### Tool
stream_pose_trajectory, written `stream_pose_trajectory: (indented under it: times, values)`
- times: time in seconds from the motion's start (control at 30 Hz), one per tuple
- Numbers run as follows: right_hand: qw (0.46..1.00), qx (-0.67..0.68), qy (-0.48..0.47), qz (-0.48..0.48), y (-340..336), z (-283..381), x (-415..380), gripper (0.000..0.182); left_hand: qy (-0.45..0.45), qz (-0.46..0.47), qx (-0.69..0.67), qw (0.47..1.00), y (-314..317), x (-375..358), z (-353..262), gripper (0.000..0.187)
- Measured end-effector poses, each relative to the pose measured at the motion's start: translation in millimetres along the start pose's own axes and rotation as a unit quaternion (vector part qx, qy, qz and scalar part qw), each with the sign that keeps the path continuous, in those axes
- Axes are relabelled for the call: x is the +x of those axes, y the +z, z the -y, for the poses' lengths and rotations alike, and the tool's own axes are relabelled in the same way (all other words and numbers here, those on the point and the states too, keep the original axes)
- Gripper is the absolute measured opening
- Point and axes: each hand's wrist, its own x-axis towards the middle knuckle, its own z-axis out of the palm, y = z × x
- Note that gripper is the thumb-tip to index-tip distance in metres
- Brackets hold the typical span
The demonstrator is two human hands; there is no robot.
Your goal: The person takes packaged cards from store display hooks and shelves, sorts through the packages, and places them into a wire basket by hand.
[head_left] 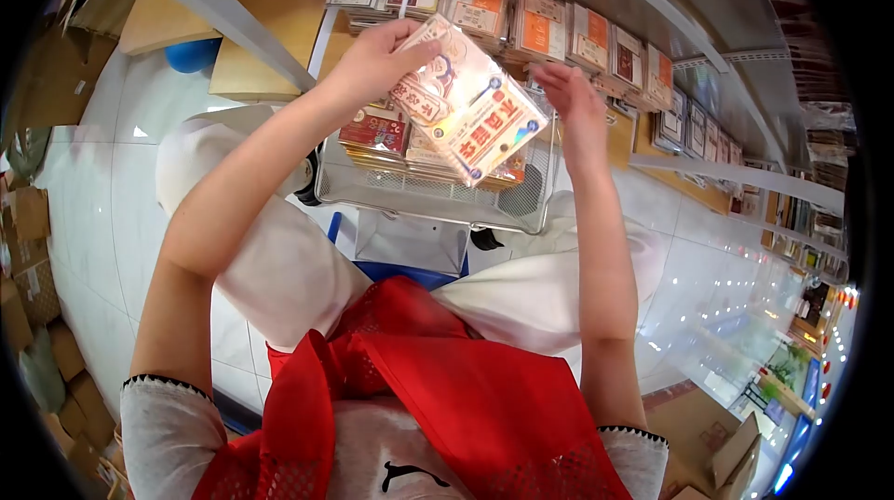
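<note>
Closed on the upper left edge of a shiny printed packet (475, 114), my left hand (384, 58) holds it tilted above a wire mesh basket (419, 200). The packet is pale with red characters and a clear wrapper. To its right, my right hand (575, 109) is raised with its fingers apart, holding nothing. Beneath the packet, stacks of red and cream packets (374, 130) lie in the basket, partly hidden. Behind both hands, rows of packets with orange and white covers (543, 27) stand on a shelf.
A grey metal shelf post (228, 20) slants down at the upper left, beside wooden boards (279, 16). A blue ball (192, 55) is near them. More packets (698, 130) sit on the shelf at right. An open cardboard box (694, 425) is at the lower right.
</note>
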Motion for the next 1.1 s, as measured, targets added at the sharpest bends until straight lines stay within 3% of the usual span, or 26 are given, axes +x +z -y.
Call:
stream_pose_trajectory:
  times: [0.03, 0.13, 0.27, 0.3, 0.4, 0.43, 0.53, 0.57, 0.63, 0.67, 0.7, 0.8, 0.83, 0.93, 1.03, 1.1]
  values:
    - [0.999, 0.025, 0.018, 0.040, 1.4, 0.0, -3.9, 0.039, -0.006, 0.010, 0.032, 0.999, 2.7, 1.5, 3.3, 0.028]
    - [0.971, 0.102, 0.107, 0.187, 13.0, 4.9, -17.6, 0.038, 0.098, 0.019, 0.247, 0.964, 12.7, 1.4, 10.7, 0.028]
    - [0.950, 0.061, 0.132, 0.276, 35.2, -10.5, -35.8, 0.032, 0.080, 0.053, 0.238, 0.966, 25.0, 2.8, 14.7, 0.029]
    - [0.959, 0.043, 0.132, 0.249, 34.6, -10.2, -35.0, 0.031, 0.072, 0.051, 0.244, 0.966, 23.2, 7.7, 21.7, 0.031]
    - [0.960, 0.140, 0.193, 0.145, 27.1, 8.6, -27.9, 0.029, -0.074, 0.062, 0.077, 0.992, 17.3, 11.4, 1.7, 0.035]
    - [0.953, 0.195, 0.213, 0.092, 24.6, 13.0, -23.9, 0.022, -0.022, 0.035, -0.012, 0.999, 14.1, 17.6, 9.9, 0.038]
    - [0.796, 0.483, 0.203, 0.304, -16.2, -31.0, 6.0, 0.015, -0.024, 0.023, -0.037, 0.999, 13.6, 16.5, -4.5, 0.040]
    - [0.781, 0.501, 0.261, 0.266, -16.6, -37.9, 7.6, 0.012, -0.037, 0.020, -0.006, 0.999, 13.9, 16.9, -3.5, 0.039]
    - [0.903, 0.288, 0.303, 0.098, 6.0, -29.4, -4.2, 0.015, -0.037, 0.018, 0.127, 0.991, 17.5, 22.0, 11.4, 0.038]
    - [0.934, 0.170, 0.314, 0.011, 20.6, -21.6, -9.4, 0.016, -0.037, 0.016, 0.192, 0.980, 18.7, 24.7, 24.8, 0.038]
    - [0.957, 0.055, 0.285, 0.030, 24.3, -47.9, -6.8, 0.019, 0.070, 0.022, 0.444, 0.893, 14.6, 27.9, 44.3, 0.041]
    - [0.941, -0.039, 0.319, 0.106, 42.1, -62.9, -13.1, 0.025, 0.236, 0.005, 0.693, 0.681, 11.9, 19.1, 81.7, 0.048]
    - [0.942, -0.039, 0.317, 0.107, 46.2, -69.3, -12.4, 0.026, 0.261, 0.038, 0.723, 0.639, 10.9, 20.7, 89.8, 0.058]
    - [0.943, -0.075, 0.307, 0.107, 52.5, -97.8, -1.0, 0.027, 0.199, 0.135, 0.680, 0.692, 20.4, 14.8, 111.1, 0.069]
    - [0.938, -0.226, 0.203, 0.168, 51.6, -143.8, 14.6, 0.028, 0.145, 0.153, 0.748, 0.630, 24.4, 8.9, 121.8, 0.079]
    - [0.913, -0.340, 0.171, 0.146, 54.6, -155.1, 15.3, 0.034, 0.119, 0.154, 0.762, 0.618, 20.1, 10.1, 130.9, 0.083]
